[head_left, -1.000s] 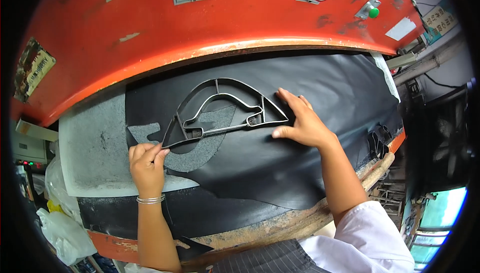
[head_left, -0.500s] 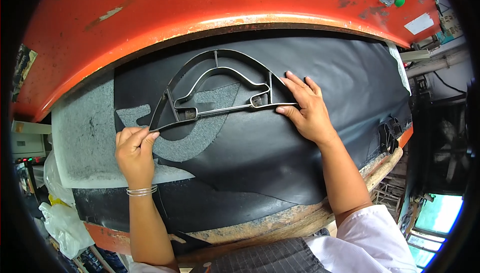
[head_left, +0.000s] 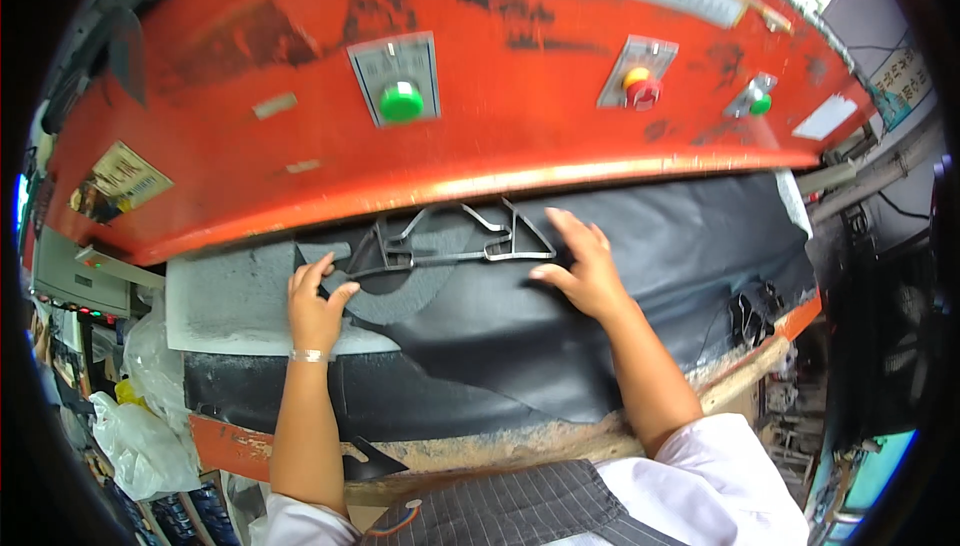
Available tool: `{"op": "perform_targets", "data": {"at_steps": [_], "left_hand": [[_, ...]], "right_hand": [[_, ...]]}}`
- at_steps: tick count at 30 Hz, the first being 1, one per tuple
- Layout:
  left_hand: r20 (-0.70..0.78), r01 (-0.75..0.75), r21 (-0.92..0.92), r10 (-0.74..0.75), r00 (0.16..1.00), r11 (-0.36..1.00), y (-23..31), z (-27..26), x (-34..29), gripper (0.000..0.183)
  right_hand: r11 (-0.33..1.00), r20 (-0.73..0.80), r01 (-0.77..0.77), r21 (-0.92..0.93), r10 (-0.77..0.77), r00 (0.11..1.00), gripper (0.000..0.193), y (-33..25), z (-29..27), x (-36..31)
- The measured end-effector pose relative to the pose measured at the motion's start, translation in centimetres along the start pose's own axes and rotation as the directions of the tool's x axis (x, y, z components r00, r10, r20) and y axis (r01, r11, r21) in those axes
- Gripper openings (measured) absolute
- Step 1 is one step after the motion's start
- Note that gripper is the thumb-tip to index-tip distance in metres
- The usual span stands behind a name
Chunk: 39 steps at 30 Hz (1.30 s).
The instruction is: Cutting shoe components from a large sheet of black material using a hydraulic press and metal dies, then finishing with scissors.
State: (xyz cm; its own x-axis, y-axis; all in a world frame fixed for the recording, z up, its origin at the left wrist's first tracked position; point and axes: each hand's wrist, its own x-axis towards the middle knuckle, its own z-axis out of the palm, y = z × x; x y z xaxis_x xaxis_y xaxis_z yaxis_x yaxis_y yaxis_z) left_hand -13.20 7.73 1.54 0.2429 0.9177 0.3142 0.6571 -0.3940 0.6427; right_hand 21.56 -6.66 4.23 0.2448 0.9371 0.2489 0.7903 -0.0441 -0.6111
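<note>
A curved steel cutting die (head_left: 455, 259) lies on a black leather-like sheet (head_left: 660, 256), close under the front edge of the red press. Its far rim is partly hidden by the press edge. At the die's left tip, my left hand (head_left: 315, 314) has its thumb and fingers spread, with nothing between them. To the right of the die, my right hand (head_left: 590, 271) is also open, its thumb near the right tip; whether it touches the metal I cannot tell. Grey speckled material (head_left: 425, 301) shows through a cut-out in the sheet beneath the die.
The red press head (head_left: 500, 141) spans the far side and carries a large green button (head_left: 402, 103), a red button (head_left: 643, 94) and a smaller green button (head_left: 760, 105). A small dark die (head_left: 750, 316) sits at the right. Plastic bags (head_left: 145, 446) hang at lower left.
My hands have let go of the die and opened, moving slightly off its ends. The view has tilted up, bringing more of the press and its buttons into sight.
</note>
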Motion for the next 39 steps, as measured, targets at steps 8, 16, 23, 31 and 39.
{"op": "perform_targets", "data": {"at_steps": [8, 16, 23, 31, 39], "left_hand": [[0.202, -0.185, -0.419, 0.290, 0.936, 0.889, 19.6, -4.0, 5.9, 0.014], [-0.037, -0.407, -0.115, 0.405, 0.913, 0.906, 23.2, -2.0, 11.9, 0.040], [0.499, -0.080, -0.087, 0.113, 0.859, 0.993, 17.2, -2.4, -1.0, 0.034], [0.335, -0.185, 0.013, 0.170, 0.927, 0.983, 13.7, -2.4, -14.9, 0.019], [0.344, -0.180, 0.046, 0.154, 0.926, 0.983, 11.1, -0.2, -14.7, 0.029]], "right_hand": [[0.772, -0.875, 0.415, 0.481, 0.393, 0.284, 0.053, 4.5, -21.2, 8.9], [0.988, -0.949, -0.059, 0.145, 0.155, 0.273, 0.073, 8.3, -23.4, 14.6], [0.961, -0.440, 0.195, 0.194, -0.093, 0.893, 0.053, 3.5, -11.3, 0.5], [0.835, 0.431, 0.513, -0.199, -0.395, 0.811, 0.045, -9.4, 0.1, -13.5], [0.898, 0.431, 0.413, -0.150, -0.316, 0.845, 0.037, -9.5, 1.3, -12.6]]}}
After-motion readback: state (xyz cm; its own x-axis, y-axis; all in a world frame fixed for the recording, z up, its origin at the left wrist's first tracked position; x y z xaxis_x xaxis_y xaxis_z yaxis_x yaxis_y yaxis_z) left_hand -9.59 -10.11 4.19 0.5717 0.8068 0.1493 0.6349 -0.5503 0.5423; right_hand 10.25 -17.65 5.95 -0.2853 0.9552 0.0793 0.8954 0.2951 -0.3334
